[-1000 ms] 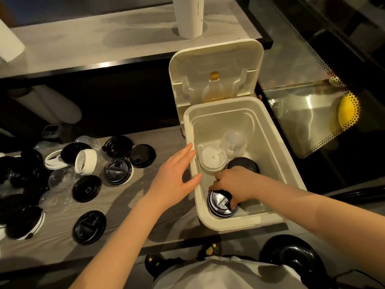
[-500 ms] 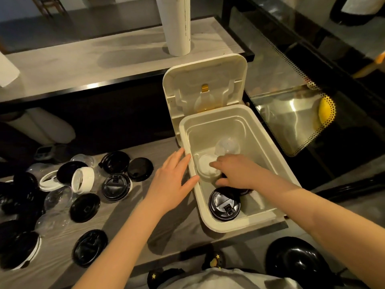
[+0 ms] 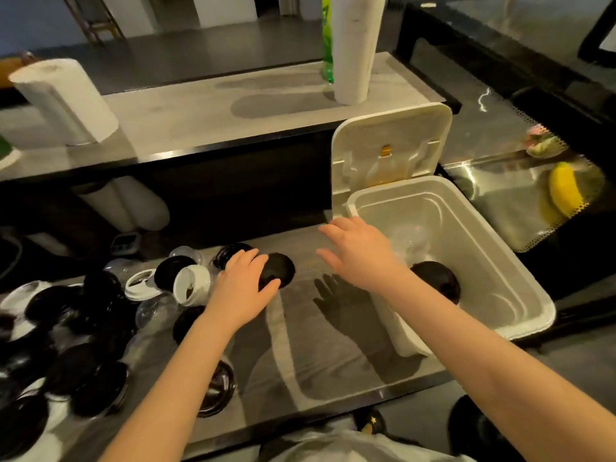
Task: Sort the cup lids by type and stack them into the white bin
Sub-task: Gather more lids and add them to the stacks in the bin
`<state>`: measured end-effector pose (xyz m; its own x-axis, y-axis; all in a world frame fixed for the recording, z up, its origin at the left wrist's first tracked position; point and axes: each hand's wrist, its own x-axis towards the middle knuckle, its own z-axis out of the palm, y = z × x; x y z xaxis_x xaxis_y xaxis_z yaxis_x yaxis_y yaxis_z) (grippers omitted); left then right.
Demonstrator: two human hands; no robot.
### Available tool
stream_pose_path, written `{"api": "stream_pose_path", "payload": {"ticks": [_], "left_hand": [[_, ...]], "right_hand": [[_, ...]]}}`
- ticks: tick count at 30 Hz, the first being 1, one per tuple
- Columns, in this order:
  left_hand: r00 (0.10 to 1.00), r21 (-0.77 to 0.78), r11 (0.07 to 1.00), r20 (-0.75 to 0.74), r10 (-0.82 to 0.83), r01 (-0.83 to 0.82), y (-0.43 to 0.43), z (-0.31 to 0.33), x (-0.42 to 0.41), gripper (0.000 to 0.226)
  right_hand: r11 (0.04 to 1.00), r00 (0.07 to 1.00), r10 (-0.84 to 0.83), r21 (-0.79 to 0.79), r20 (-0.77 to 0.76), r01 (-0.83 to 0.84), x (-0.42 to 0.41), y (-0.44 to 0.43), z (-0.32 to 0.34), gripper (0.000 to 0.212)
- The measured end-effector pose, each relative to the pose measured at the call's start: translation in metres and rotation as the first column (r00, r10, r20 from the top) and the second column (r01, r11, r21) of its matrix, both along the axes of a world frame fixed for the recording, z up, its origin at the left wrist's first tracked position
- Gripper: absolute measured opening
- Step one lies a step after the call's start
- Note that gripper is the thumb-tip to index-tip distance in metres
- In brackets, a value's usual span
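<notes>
Pick-up step. Your left grip (image 3: 245, 288) curled round a black lid (image 3: 278, 273) mid-tabletop (image 3: 333, 378), beside the loose lids (image 3: 83, 328) at the left edge. Your right grip (image 3: 360, 255) hung spread and empty by the white bin (image 3: 493, 261) at the right edge. Next, likely: lift the lid and match it to the black stack (image 3: 436, 278) inside.

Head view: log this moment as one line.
left hand grips black lid | right hand open, empty | white bin open
</notes>
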<state>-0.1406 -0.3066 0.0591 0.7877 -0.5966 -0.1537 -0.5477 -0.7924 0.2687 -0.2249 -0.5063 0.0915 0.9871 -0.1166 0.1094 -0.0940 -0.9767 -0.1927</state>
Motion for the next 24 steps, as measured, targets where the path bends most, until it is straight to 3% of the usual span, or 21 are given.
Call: {"api": "stream_pose_path", "payload": {"ticks": [8,12,17,20,24], "left_hand": [[0.977,0.070,0.992,-0.177,0.115,-0.104,0.108,-0.047,0.011,0.062],[0.959,0.114,0.981,-0.223,0.177,-0.154,0.137,-0.071,0.023,0.069],[0.964,0.237,0.966,-0.213,0.157,-0.105,0.155,-0.090,0.044,0.087],[0.983,0.289,0.955,-0.144,0.111,-0.066,0.159,-0.095,0.051,0.087],[0.991,0.260,0.964,-0.103,0.086,-0.056,0.160,-0.103,0.052,0.082]], "right_hand": [[0.988,0.962,-0.024,0.140,-0.274,0.065,0.032,0.099,-0.075,0.047],[0.987,0.931,0.004,0.149,-0.364,0.054,0.053,0.125,-0.105,0.066],[0.997,0.867,0.075,0.068,-0.493,-0.047,0.085,0.152,-0.115,0.092],[0.997,0.845,0.076,0.046,-0.530,-0.061,0.096,0.161,-0.122,0.093],[0.999,0.888,0.042,0.048,-0.457,-0.022,0.100,0.164,-0.129,0.092]]}}
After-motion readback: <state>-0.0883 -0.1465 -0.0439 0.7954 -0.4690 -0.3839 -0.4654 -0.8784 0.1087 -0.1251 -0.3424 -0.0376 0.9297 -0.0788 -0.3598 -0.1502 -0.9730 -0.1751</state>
